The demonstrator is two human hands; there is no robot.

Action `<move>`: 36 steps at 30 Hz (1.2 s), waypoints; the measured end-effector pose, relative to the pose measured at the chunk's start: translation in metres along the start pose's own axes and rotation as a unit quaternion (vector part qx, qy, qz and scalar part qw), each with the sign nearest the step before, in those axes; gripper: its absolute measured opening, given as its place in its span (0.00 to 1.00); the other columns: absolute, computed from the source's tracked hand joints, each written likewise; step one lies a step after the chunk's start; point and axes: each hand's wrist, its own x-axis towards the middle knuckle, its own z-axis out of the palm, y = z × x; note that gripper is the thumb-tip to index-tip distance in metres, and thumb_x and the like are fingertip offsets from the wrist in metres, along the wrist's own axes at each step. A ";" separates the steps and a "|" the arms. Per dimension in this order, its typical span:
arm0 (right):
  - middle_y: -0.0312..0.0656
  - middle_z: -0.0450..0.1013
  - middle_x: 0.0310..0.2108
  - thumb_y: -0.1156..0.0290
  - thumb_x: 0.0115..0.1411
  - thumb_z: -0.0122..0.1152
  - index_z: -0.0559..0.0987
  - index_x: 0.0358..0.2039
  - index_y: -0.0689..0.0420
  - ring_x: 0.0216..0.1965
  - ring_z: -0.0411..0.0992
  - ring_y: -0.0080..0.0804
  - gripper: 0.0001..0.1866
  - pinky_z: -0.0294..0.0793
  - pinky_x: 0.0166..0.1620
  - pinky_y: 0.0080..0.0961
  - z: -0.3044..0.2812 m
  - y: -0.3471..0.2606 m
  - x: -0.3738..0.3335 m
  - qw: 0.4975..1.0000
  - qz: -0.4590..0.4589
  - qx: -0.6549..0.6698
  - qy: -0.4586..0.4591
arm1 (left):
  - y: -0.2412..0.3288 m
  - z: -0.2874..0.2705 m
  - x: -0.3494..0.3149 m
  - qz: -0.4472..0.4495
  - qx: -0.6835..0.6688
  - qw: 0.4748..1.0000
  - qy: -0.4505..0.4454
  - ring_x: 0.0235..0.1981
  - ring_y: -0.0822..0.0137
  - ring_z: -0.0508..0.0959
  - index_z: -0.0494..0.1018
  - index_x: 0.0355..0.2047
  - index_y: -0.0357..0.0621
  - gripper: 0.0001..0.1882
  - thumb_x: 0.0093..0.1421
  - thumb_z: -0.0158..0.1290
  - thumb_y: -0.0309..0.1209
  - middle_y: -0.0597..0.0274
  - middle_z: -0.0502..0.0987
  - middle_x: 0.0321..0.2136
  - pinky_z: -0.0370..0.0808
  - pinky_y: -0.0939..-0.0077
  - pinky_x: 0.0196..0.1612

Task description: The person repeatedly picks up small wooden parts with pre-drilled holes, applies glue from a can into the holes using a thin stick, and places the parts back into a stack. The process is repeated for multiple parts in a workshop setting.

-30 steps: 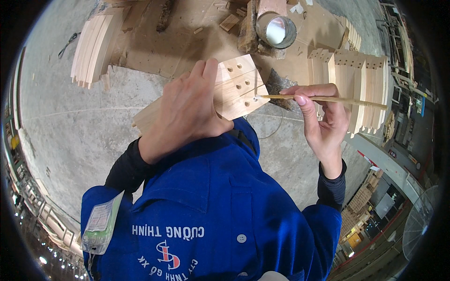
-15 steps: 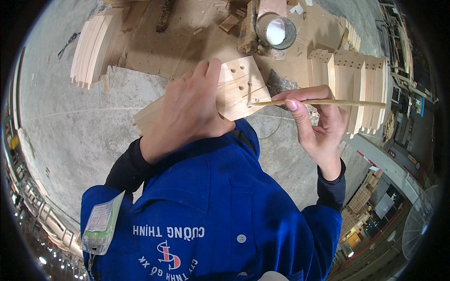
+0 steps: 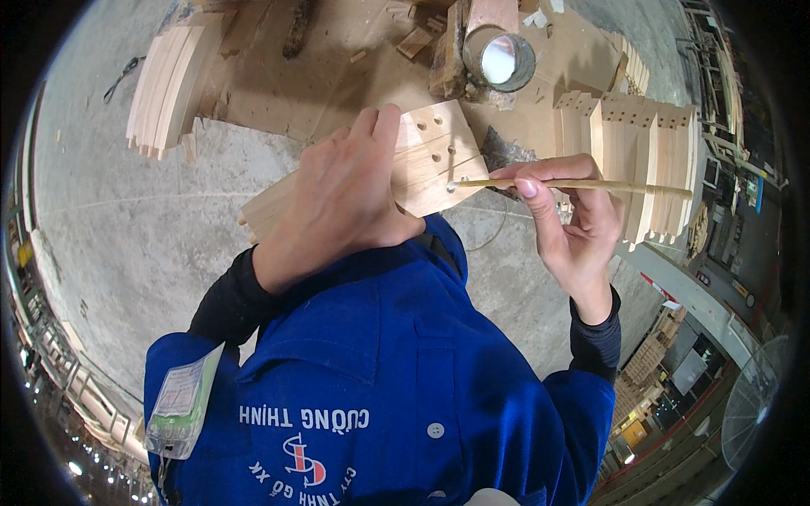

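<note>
My left hand (image 3: 342,181) is wrapped over a small stack of pale wooden boards (image 3: 434,173), pressed together side by side. Their ends, turned toward my right, have several drilled round holes; dowel pins poke out past my left wrist at the other end. Between the thumb and fingers of my right hand (image 3: 574,215) is a thin wooden stick (image 3: 624,184), held nearly level. Its left tip meets one of the lower holes, where a bit of white, glue-like stuff shows. My hand hides the middle of the boards.
Beyond the boards, a round pot (image 3: 509,61) of white liquid stands on a cardboard sheet (image 3: 363,93) beside a rough wooden block (image 3: 449,55). Curved boards with dowels (image 3: 164,88) are stacked at far left. More drilled boards (image 3: 629,160) stand at right.
The stick's tip has shifted very slightly at the lower hole, and more white shows there. Both hands keep their grips and have barely moved.
</note>
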 end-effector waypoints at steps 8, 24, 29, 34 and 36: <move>0.42 0.82 0.32 0.77 0.63 0.70 0.81 0.36 0.62 0.31 0.82 0.28 0.05 0.79 0.35 0.23 -0.001 -0.003 -0.003 0.998 0.048 0.034 0.017 | 0.000 -0.001 0.001 -0.005 0.002 1.000 -0.008 0.39 0.39 0.80 0.63 0.46 0.37 0.41 0.35 0.72 0.40 0.44 0.76 0.38 0.77 0.50 0.38; 0.43 0.81 0.34 0.78 0.66 0.66 0.79 0.39 0.66 0.34 0.83 0.28 0.05 0.83 0.38 0.22 0.005 0.010 0.005 0.997 0.039 0.048 0.048 | 0.004 0.000 -0.007 0.007 0.006 1.000 -0.014 0.39 0.39 0.80 0.64 0.48 0.37 0.43 0.36 0.73 0.40 0.43 0.77 0.38 0.78 0.49 0.39; 0.43 0.81 0.34 0.79 0.65 0.66 0.79 0.38 0.66 0.33 0.84 0.28 0.05 0.84 0.37 0.22 0.007 0.010 0.005 0.999 0.021 0.014 0.029 | 0.006 -0.001 -0.010 0.010 0.003 1.000 -0.012 0.38 0.38 0.80 0.64 0.48 0.37 0.42 0.35 0.73 0.40 0.43 0.77 0.37 0.78 0.49 0.39; 0.43 0.81 0.34 0.79 0.65 0.66 0.79 0.37 0.66 0.33 0.84 0.29 0.05 0.84 0.37 0.23 0.007 0.005 0.004 0.999 0.028 0.020 0.034 | 0.006 0.000 -0.014 0.009 0.003 1.000 -0.014 0.37 0.38 0.80 0.64 0.47 0.37 0.41 0.36 0.73 0.40 0.43 0.76 0.36 0.78 0.49 0.39; 0.43 0.81 0.34 0.79 0.65 0.66 0.79 0.37 0.66 0.33 0.84 0.29 0.05 0.84 0.37 0.23 0.008 0.006 0.004 0.997 0.036 0.044 0.042 | 0.007 0.000 -0.015 0.009 0.004 1.000 -0.013 0.37 0.38 0.80 0.64 0.47 0.37 0.41 0.36 0.73 0.40 0.43 0.76 0.36 0.78 0.49 0.39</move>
